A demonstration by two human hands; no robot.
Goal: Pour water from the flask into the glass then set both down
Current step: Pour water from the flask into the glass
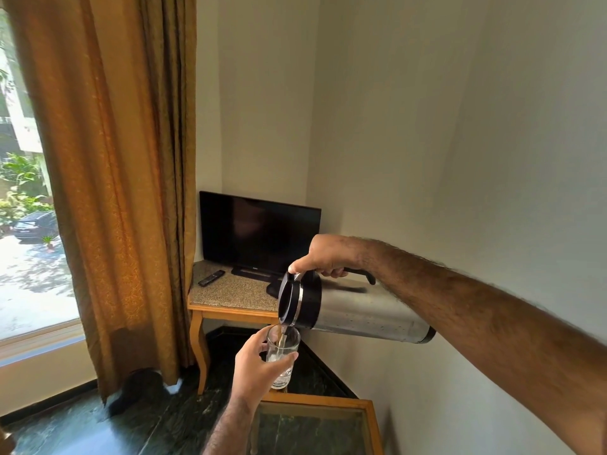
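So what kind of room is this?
Probably a hotel room or bedroom corner. A television with its remote sits on a small wooden side table, a long golden curtain hangs by a big window, and there's a glass-topped table.

- Right hand (328, 257), frame centre-right: fist closed round flask (354, 311) handle, thumb pressed forward on the top near the lid, knuckles up.
- Right forearm bare, runs from lower right edge up-left to the wrist, nearly straight, wrist slightly bent down.
- Left hand (254, 366), lower centre: wrapped round glass (283, 357), thumb on the near right side, fingers curled behind the left side, palm facing right.
- Left forearm bare, rises from bottom edge, leaning right toward the wrist.
- Hands apart, right above left, both off any surface.
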